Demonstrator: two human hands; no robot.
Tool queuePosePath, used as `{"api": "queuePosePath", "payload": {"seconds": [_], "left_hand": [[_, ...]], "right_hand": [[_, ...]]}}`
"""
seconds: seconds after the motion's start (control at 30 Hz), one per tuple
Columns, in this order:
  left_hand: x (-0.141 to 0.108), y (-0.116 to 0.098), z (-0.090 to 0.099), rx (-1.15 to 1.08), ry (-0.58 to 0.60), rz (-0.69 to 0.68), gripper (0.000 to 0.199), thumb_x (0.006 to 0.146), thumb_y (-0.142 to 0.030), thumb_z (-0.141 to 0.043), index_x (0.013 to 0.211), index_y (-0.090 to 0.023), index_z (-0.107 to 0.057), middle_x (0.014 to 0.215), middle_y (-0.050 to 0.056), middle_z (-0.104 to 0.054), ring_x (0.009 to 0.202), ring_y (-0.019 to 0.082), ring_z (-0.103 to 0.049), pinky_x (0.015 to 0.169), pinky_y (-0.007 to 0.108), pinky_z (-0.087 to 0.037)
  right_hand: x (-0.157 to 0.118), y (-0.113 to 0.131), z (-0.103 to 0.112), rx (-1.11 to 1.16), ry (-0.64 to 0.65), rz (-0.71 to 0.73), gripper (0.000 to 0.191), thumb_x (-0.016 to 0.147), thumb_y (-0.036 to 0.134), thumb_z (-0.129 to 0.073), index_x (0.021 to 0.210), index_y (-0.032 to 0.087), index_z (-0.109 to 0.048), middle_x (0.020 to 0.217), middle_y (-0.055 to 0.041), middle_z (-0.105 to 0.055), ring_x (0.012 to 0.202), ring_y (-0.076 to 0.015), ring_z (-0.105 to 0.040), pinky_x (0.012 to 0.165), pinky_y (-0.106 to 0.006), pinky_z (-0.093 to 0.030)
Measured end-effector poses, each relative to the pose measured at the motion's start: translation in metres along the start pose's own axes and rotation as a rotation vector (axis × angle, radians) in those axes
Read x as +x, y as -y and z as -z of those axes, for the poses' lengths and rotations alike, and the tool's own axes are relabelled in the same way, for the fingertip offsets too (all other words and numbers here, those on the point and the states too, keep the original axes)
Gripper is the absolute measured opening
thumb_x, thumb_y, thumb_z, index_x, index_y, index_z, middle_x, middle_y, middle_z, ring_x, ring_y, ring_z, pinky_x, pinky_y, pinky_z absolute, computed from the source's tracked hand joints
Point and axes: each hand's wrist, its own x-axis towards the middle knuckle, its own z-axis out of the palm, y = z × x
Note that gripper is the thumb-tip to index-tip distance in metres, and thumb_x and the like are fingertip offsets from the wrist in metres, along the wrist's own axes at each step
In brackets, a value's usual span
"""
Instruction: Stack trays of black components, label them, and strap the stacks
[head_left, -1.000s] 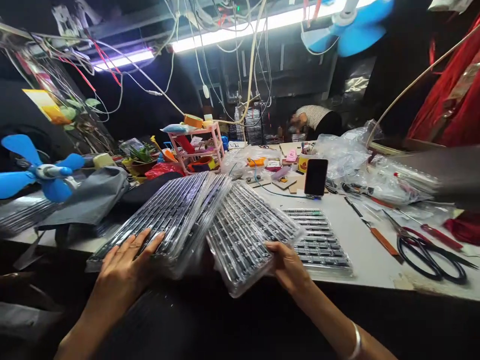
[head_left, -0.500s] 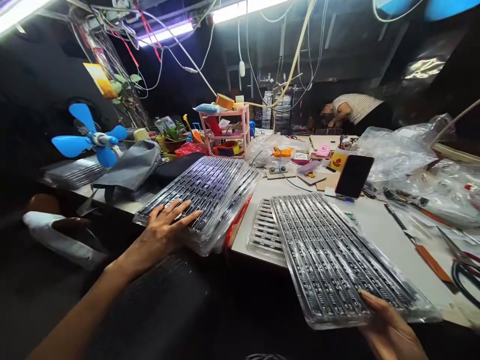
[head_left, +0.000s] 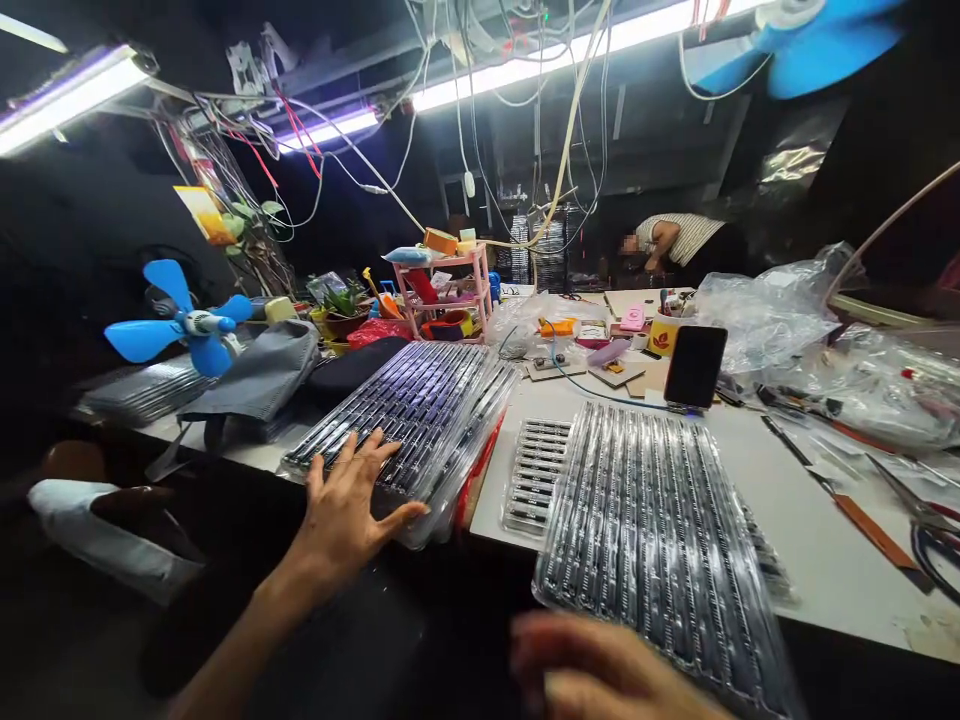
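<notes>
My left hand [head_left: 341, 505] lies with spread fingers on the near edge of a stack of clear plastic trays [head_left: 409, 405], which hold rows of dark strip-shaped parts. The thumb reaches over the stack's corner. At the right, another clear tray of dark strips [head_left: 652, 530] slants past the table's front edge, overlapping a smaller-looking tray [head_left: 536, 470] beneath it. My right hand [head_left: 600, 670] is by that upper tray's near end, smeared by motion. Whether its fingers touch the tray cannot be made out.
A phone [head_left: 696, 367] stands upright behind the trays, near a yellow-and-white cup [head_left: 661, 335]. Scissors [head_left: 911, 495] and an orange-handled tool [head_left: 874, 530] lie at right. A blue fan [head_left: 187, 320] is at left. Someone in a striped top [head_left: 682, 238] bends over at the back.
The right tray has turned and shifted toward the left. My right hand has moved left from the tray's near right corner. My left hand has spread its thumb outward. The view has tilted up.
</notes>
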Motion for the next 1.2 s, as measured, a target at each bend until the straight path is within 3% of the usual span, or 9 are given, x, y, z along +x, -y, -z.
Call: {"api": "queuePosePath", "payload": {"seconds": [0.07, 0.13, 0.2, 0.3, 0.4, 0.57, 0.73, 1.07, 1.2], "left_hand": [[-0.001, -0.013, -0.003, 0.004, -0.026, 0.082, 0.073, 0.079, -0.063, -0.049, 0.138, -0.023, -0.037, 0.144, 0.011, -0.040, 0.137, 0.037, -0.022, 0.103, 0.070, -0.010], [-0.001, -0.020, -0.005, -0.004, -0.027, 0.123, 0.066, 0.081, -0.059, -0.048, 0.137, -0.026, -0.040, 0.145, 0.008, -0.039, 0.138, 0.038, -0.020, 0.100, 0.073, -0.012], [-0.003, -0.022, -0.007, -0.015, -0.052, 0.133, 0.059, 0.082, -0.054, -0.048, 0.134, -0.026, -0.045, 0.146, 0.007, -0.038, 0.138, 0.039, -0.018, 0.099, 0.074, -0.014], [-0.007, -0.020, -0.013, -0.050, -0.132, 0.110, 0.054, 0.082, -0.050, -0.049, 0.131, -0.026, -0.049, 0.143, 0.007, -0.042, 0.137, 0.039, -0.020, 0.099, 0.074, -0.015], [-0.012, -0.015, -0.022, -0.114, -0.240, 0.056, 0.052, 0.083, -0.052, -0.050, 0.129, -0.027, -0.050, 0.138, 0.009, -0.047, 0.135, 0.038, -0.026, 0.101, 0.073, -0.013], [-0.013, -0.005, -0.035, -0.297, -0.519, 0.023, 0.044, 0.089, -0.054, -0.037, 0.114, -0.026, -0.061, 0.122, 0.008, -0.056, 0.126, 0.031, -0.040, 0.107, 0.061, -0.019], [-0.012, 0.004, -0.042, -0.433, -0.699, 0.041, 0.040, 0.093, -0.042, -0.031, 0.102, -0.023, -0.066, 0.112, 0.007, -0.061, 0.118, 0.027, -0.048, 0.107, 0.054, -0.025], [0.020, -0.008, -0.048, -0.170, -0.714, 0.240, 0.031, 0.092, -0.029, -0.039, 0.094, -0.020, -0.069, 0.104, 0.006, -0.066, 0.112, 0.024, -0.053, 0.110, 0.054, -0.011], [0.017, -0.022, -0.039, -0.106, -0.666, 0.235, 0.031, 0.093, -0.031, -0.040, 0.103, -0.019, -0.067, 0.115, 0.009, -0.063, 0.120, 0.029, -0.049, 0.108, 0.058, -0.011]], "right_hand": [[0.048, 0.046, 0.019, -0.235, -0.090, 0.200, 0.049, 0.067, 0.047, -0.071, 0.112, 0.028, -0.066, 0.112, -0.0066, -0.065, 0.102, -0.0260, -0.060, 0.095, -0.046, -0.045], [0.115, 0.087, 0.041, -0.431, -0.343, 0.442, 0.049, 0.073, 0.047, -0.066, 0.114, 0.019, -0.064, 0.116, -0.0099, -0.061, 0.104, -0.0234, -0.057, 0.098, -0.042, -0.042], [0.186, 0.117, 0.061, -0.443, -0.488, 0.506, 0.046, 0.076, 0.045, -0.064, 0.114, 0.019, -0.062, 0.127, -0.0108, -0.054, 0.120, -0.0235, -0.045, 0.108, -0.042, -0.029], [0.270, 0.138, 0.079, -0.411, -0.574, 0.535, 0.039, 0.086, 0.045, -0.055, 0.112, 0.017, -0.059, 0.123, -0.0111, -0.055, 0.118, -0.0239, -0.047, 0.103, -0.048, -0.032], [0.315, 0.138, 0.083, -0.350, -0.589, 0.574, 0.037, 0.089, 0.047, -0.050, 0.104, 0.014, -0.060, 0.106, -0.0070, -0.061, 0.098, -0.0202, -0.057, 0.089, -0.043, -0.044], [0.330, 0.118, 0.087, -0.254, -0.657, 0.665, 0.045, 0.088, 0.057, -0.044, 0.079, 0.015, -0.057, 0.072, 0.0002, -0.057, 0.068, -0.0132, -0.055, 0.070, -0.032, -0.045], [0.324, 0.094, 0.087, -0.242, -0.778, 0.777, 0.058, 0.080, 0.071, -0.036, 0.077, 0.017, -0.055, 0.074, -0.0014, -0.057, 0.074, -0.0151, -0.051, 0.073, -0.030, -0.040], [0.354, 0.146, 0.050, -0.678, -0.480, 0.763, 0.041, 0.089, 0.051, -0.048, 0.101, 0.014, -0.060, 0.097, -0.0047, -0.062, 0.086, -0.0177, -0.059, 0.080, -0.038, -0.046], [0.308, 0.150, 0.095, -0.961, -0.405, 0.629, 0.042, 0.090, 0.052, -0.044, 0.108, 0.018, -0.062, 0.107, -0.0080, -0.062, 0.097, -0.0194, -0.057, 0.090, -0.037, -0.041]]}}
